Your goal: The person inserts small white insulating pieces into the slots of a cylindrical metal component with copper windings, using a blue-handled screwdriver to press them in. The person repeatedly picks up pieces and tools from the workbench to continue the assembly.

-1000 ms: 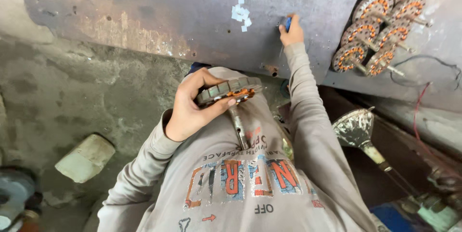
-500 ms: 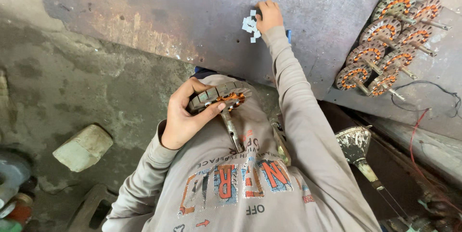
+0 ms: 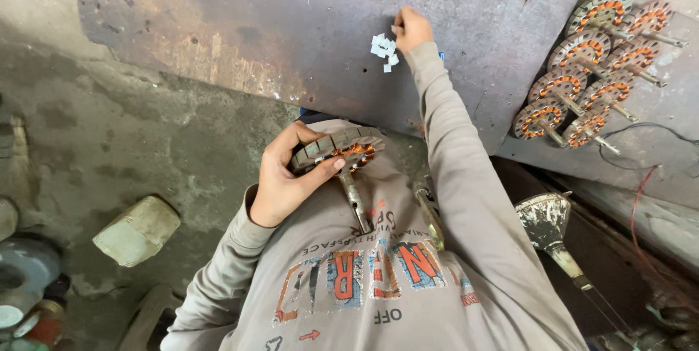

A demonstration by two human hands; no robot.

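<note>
Head view: left hand [image 3: 280,183] grips rotor [image 3: 335,153] near chest; right hand [image 3: 411,28] pinches white scraps [image 3: 383,49] on far board [image 3: 291,38]. Right: stacked rotors [image 3: 590,74]. Left: block [image 3: 137,229].

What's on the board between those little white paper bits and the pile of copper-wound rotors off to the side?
In the head view, only bare, scuffed board lies between the white paper bits and the rotors, apart from the right hand touching the bits.
</note>
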